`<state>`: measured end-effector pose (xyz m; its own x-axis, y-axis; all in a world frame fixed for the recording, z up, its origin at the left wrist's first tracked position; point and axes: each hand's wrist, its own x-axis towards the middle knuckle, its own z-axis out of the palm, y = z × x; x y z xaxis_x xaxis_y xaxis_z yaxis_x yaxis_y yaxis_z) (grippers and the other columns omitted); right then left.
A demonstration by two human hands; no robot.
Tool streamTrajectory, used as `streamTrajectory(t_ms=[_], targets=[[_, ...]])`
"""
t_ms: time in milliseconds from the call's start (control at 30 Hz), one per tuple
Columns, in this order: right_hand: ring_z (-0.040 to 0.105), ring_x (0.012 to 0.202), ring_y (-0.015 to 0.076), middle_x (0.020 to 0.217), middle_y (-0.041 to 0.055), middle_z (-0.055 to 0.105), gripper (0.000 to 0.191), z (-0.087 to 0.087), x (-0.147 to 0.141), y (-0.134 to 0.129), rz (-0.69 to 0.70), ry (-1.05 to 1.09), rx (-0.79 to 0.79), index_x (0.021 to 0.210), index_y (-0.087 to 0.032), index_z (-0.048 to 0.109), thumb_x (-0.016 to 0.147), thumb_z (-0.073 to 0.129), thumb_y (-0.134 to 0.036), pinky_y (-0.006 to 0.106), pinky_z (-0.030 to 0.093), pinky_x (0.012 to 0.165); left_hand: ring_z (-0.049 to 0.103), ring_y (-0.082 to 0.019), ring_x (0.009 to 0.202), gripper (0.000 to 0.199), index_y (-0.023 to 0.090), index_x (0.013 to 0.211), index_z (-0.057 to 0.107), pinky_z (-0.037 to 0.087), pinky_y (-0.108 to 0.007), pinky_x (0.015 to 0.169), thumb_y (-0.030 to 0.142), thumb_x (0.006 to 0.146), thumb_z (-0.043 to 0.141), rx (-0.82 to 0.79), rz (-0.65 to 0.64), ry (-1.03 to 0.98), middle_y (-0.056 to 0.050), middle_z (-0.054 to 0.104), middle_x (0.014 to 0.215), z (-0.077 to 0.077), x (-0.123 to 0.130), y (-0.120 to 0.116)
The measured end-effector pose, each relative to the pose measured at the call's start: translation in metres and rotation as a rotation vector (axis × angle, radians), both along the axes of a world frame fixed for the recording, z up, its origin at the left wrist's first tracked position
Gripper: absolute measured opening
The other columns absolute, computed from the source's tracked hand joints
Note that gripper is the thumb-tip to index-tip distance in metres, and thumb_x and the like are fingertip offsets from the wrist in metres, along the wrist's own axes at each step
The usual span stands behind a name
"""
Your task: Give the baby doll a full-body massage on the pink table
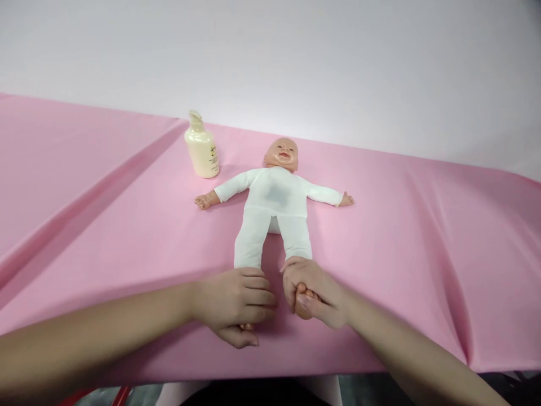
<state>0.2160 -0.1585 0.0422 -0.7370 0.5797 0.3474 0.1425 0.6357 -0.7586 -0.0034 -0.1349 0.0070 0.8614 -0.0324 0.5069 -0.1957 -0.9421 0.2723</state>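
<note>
A baby doll (276,194) with a white cloth body lies on its back, arms spread and feet toward me. My left hand (239,301) is wrapped over the doll's foot on the left, and the fingers hide most of it; only a bit of the toes shows by my thumb. Around the other foot (303,307) my right hand (315,290) is closed, with the thumb on the sole and the toes showing between thumb and fingers. A greyish patch marks the doll's chest.
A cream pump bottle (203,148) stands upright to the left of the doll's head. The pink tablecloth (380,237) has folds at left and right. Behind the table rises a white wall (270,62), and the table's front edge is close to my lap.
</note>
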Motion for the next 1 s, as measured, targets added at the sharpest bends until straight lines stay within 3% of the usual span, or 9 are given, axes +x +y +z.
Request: streamTrajectory(t_ms=[133, 200, 367, 533, 733, 900, 1000], targets=[[0.051, 0.059, 0.0123, 0.063, -0.0015, 0.059, 0.018, -0.001, -0.006, -0.006, 0.068, -0.088, 0.027, 0.072, -0.019, 0.051, 0.084, 0.037, -0.02, 0.034, 0.043, 0.08, 0.057, -0.025, 0.083, 0.038, 0.015, 0.09, 0.06, 0.046, -0.041, 0.084, 0.041, 0.094, 0.033, 0.008, 0.005, 0.029, -0.012, 0.066, 0.086, -0.002, -0.001, 0.0], [0.052, 0.065, 0.014, 0.068, 0.0, 0.061, 0.022, -0.004, -0.008, -0.009, 0.092, -0.084, 0.068, 0.079, -0.019, 0.056, 0.084, 0.035, -0.016, 0.033, 0.042, 0.075, 0.056, -0.024, 0.08, 0.041, 0.015, 0.086, 0.059, 0.045, -0.041, 0.084, 0.04, 0.095, 0.029, 0.007, 0.014, 0.043, -0.011, 0.064, 0.08, -0.002, -0.001, -0.001], [0.053, 0.073, 0.0175, 0.073, 0.0048, 0.062, 0.037, -0.011, -0.009, -0.013, 0.132, -0.141, 0.114, 0.095, -0.017, 0.061, 0.093, 0.024, -0.019, 0.034, 0.04, 0.073, 0.054, -0.022, 0.073, 0.04, 0.017, 0.084, 0.057, 0.044, -0.041, 0.084, 0.036, 0.096, 0.024, -0.003, 0.034, 0.105, -0.008, 0.062, 0.075, -0.001, -0.004, -0.002], [0.053, 0.072, 0.0166, 0.073, 0.0041, 0.063, 0.041, -0.011, -0.007, -0.015, 0.101, -0.17, 0.053, 0.1, -0.017, 0.058, 0.098, 0.017, -0.022, 0.034, 0.041, 0.075, 0.052, -0.021, 0.068, 0.042, 0.019, 0.081, 0.055, 0.044, -0.041, 0.084, 0.035, 0.097, 0.02, -0.055, 0.046, 0.126, -0.007, 0.061, 0.071, 0.003, -0.005, -0.001], [0.058, 0.08, 0.0151, 0.089, 0.0057, 0.065, 0.04, -0.004, -0.009, -0.015, 0.063, -0.11, 0.018, 0.122, -0.018, 0.05, 0.1, 0.018, -0.024, 0.031, 0.044, 0.076, 0.055, -0.021, 0.078, 0.052, 0.02, 0.086, 0.055, 0.044, -0.04, 0.084, 0.042, 0.098, 0.01, -0.155, 0.053, 0.106, -0.007, 0.065, 0.082, 0.004, -0.005, -0.001], [0.059, 0.076, 0.0136, 0.082, 0.0029, 0.067, 0.041, -0.006, -0.008, -0.013, 0.13, -0.053, -0.042, 0.134, -0.019, 0.039, 0.1, 0.018, -0.026, 0.029, 0.046, 0.076, 0.055, -0.022, 0.086, 0.055, 0.02, 0.09, 0.055, 0.045, -0.04, 0.086, 0.048, 0.098, 0.007, -0.183, 0.043, 0.072, -0.008, 0.066, 0.088, 0.002, -0.006, 0.0], [0.059, 0.074, 0.0134, 0.079, 0.0024, 0.065, 0.038, -0.007, -0.008, -0.012, 0.102, -0.087, -0.011, 0.132, -0.019, 0.042, 0.1, 0.021, -0.025, 0.029, 0.047, 0.076, 0.055, -0.022, 0.085, 0.054, 0.019, 0.091, 0.053, 0.046, -0.039, 0.085, 0.046, 0.098, 0.007, -0.157, 0.06, 0.058, -0.009, 0.065, 0.089, 0.002, -0.005, 0.0]])
